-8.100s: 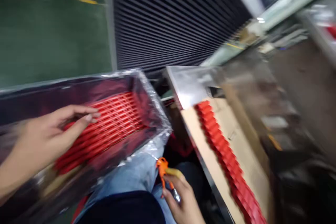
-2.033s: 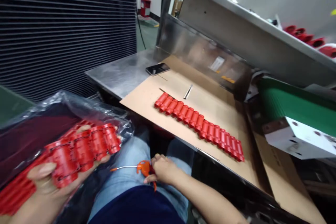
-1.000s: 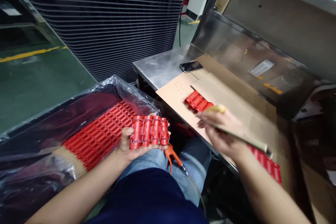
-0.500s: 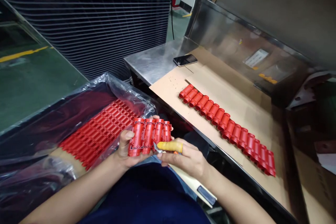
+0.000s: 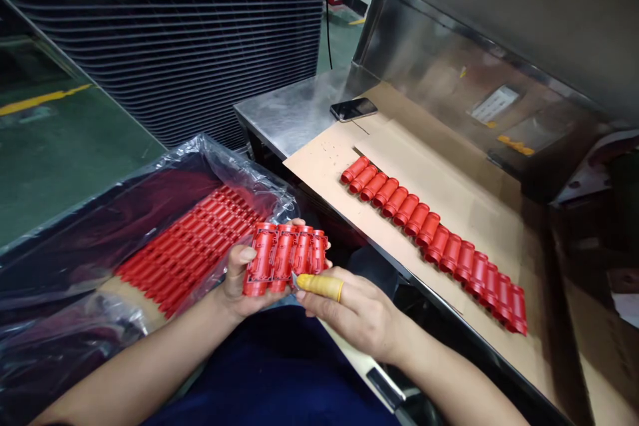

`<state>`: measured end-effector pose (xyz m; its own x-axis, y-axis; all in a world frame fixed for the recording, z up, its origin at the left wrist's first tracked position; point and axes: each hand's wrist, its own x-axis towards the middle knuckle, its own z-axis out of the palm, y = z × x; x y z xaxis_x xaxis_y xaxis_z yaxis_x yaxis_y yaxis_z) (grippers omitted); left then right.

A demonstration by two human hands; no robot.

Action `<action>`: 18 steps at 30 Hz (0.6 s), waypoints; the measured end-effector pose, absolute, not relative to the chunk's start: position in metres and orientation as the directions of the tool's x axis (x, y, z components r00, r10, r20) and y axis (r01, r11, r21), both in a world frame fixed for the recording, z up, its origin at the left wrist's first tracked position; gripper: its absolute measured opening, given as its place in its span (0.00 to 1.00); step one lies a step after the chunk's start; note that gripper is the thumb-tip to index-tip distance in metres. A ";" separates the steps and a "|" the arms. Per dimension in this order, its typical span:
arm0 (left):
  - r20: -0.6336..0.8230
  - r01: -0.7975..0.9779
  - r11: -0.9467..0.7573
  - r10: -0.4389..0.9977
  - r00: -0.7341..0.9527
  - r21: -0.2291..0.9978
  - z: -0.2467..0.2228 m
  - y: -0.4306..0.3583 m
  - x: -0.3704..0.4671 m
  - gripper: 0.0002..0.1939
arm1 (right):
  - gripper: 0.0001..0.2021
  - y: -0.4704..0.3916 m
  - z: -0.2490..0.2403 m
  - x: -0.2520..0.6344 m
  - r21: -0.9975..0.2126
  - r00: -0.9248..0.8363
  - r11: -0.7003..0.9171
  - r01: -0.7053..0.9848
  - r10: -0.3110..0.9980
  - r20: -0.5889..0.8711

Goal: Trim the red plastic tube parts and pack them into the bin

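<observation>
My left hand (image 5: 244, 277) is closed around a set of red ribbed plastic tube parts (image 5: 285, 254), with the thumb over its left end and fingertips showing behind the top. The tubes lie side by side, with thin dark edging between them. A yellow finger cot (image 5: 319, 285) covers a finger of my right hand (image 5: 357, 309). That hand is closed on a small knife, whose metal blade (image 5: 294, 279) shows at the fingertip, against or very near the tubes' lower edge. The rest of the knife is hidden in the fingers.
A row of red half-round tubes (image 5: 434, 233) lies on the cardboard-covered bench (image 5: 439, 166) to the right, with a phone (image 5: 353, 109) behind it. More red parts (image 5: 190, 246) fill a plastic-lined box (image 5: 200, 146) at left. Stacked dark trays (image 5: 200, 33) stand behind.
My right hand has turned slightly and shifted a little left, the blade staying at the tubes' lower edge. The left hand keeps its hold, and the view has shifted slightly.
</observation>
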<state>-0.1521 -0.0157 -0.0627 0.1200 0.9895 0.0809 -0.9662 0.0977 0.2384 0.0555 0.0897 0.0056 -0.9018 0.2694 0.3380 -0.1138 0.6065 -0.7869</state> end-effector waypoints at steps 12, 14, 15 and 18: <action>0.069 -0.961 0.112 0.989 0.133 0.254 -0.066 -0.015 -0.147 0.38 | 0.10 0.095 0.014 0.054 -0.148 -0.922 0.974 -0.170 -0.104 0.374; 0.075 -0.961 0.110 0.988 0.133 0.253 -0.067 -0.015 -0.147 0.37 | 0.10 0.096 0.011 0.055 -0.159 -0.907 0.965 -0.207 -0.128 0.401; 0.078 -0.962 0.107 0.988 0.131 0.251 -0.067 -0.015 -0.147 0.36 | 0.10 0.097 0.009 0.056 -0.203 -0.904 0.957 -0.207 -0.108 0.414; 0.081 -0.960 0.120 0.986 0.144 0.252 -0.069 -0.015 -0.147 0.34 | 0.14 0.098 0.001 0.056 -0.540 -0.922 0.828 -0.149 0.081 0.378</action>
